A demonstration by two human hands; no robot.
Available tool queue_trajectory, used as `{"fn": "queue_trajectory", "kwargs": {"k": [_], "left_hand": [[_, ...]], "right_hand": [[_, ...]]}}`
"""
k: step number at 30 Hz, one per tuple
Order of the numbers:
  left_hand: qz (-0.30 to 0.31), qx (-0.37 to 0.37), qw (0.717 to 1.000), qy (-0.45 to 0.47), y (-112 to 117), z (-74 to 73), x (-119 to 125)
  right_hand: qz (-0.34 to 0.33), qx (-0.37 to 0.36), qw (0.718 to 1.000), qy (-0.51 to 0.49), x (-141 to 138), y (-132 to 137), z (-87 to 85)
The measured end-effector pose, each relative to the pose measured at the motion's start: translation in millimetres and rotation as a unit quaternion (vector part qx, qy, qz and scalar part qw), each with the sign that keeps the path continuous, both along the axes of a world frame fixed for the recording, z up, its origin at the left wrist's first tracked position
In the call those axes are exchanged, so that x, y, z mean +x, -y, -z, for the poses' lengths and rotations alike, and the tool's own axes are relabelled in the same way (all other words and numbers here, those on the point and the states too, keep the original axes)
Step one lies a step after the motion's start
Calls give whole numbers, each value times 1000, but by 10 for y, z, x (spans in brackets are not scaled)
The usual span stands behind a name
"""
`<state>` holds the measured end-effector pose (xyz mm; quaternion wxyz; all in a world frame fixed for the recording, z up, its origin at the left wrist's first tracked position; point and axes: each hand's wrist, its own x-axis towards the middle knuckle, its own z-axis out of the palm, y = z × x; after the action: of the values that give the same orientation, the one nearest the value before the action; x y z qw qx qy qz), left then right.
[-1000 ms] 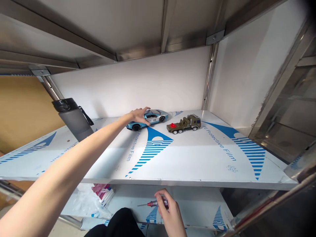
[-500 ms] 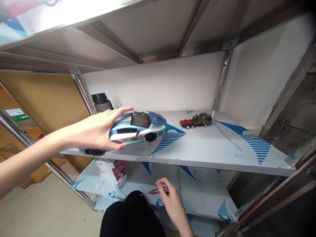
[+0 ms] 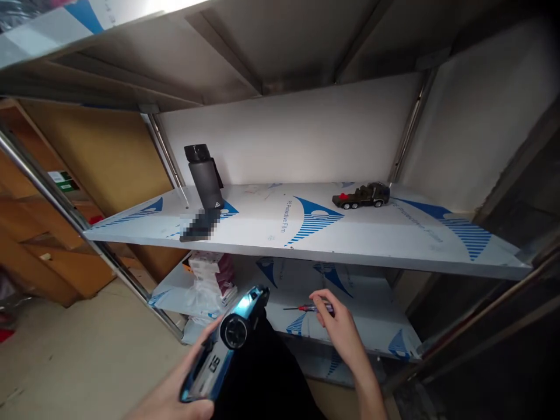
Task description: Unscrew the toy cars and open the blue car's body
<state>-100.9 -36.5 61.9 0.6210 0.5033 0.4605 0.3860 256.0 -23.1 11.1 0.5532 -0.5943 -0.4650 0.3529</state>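
The left hand (image 3: 172, 399) grips a blue die-cast toy sports car (image 3: 223, 353) tilted, fingers wrapped around its body, while the right hand (image 3: 341, 335) pinches a precision screwdriver (image 3: 308, 307) fingertip-tight above the lower shelf (image 3: 371, 326).

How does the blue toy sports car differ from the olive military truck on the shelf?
The blue toy sports car is glossy blue and silver, while the olive military truck is matte green with a red part. The car is held tilted in the left hand, while the truck stands on its wheels on the metal shelf. Both are toy vehicles with dark wheels.
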Motion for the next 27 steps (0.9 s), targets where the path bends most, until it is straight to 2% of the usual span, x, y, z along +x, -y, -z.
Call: {"fn": "queue_trajectory", "kwargs": {"k": [2,4,6,8,11,13,17,23,27], "left_hand": [[-31,-126,992,8,58,371,106],[-40,-227,969,86,52,693,268],[-52,-305,934,180,-29,967,472],[-84,-335,904,251,-155,1196,690],[-105,-338,887,296,-315,1433,974],[-113,-336,878,321,-347,1511,1107],[-126,-331,865,356,-281,1554,1234],[-144,-327,859,366,-219,1629,1212],[-132,-333,861,362,-221,1604,1195]], "right_hand": [[25,-5,1000,-2,77,59,13],[53,-10,999,-3,149,127,20],[82,-17,996,-2,205,189,18],[103,-23,994,4,235,233,9],[112,-23,993,14,236,255,-8],[108,-16,994,19,213,239,-21],[112,13,993,31,118,166,-63],[122,43,990,54,-147,130,-200],[186,88,977,61,-332,171,-310]]}}
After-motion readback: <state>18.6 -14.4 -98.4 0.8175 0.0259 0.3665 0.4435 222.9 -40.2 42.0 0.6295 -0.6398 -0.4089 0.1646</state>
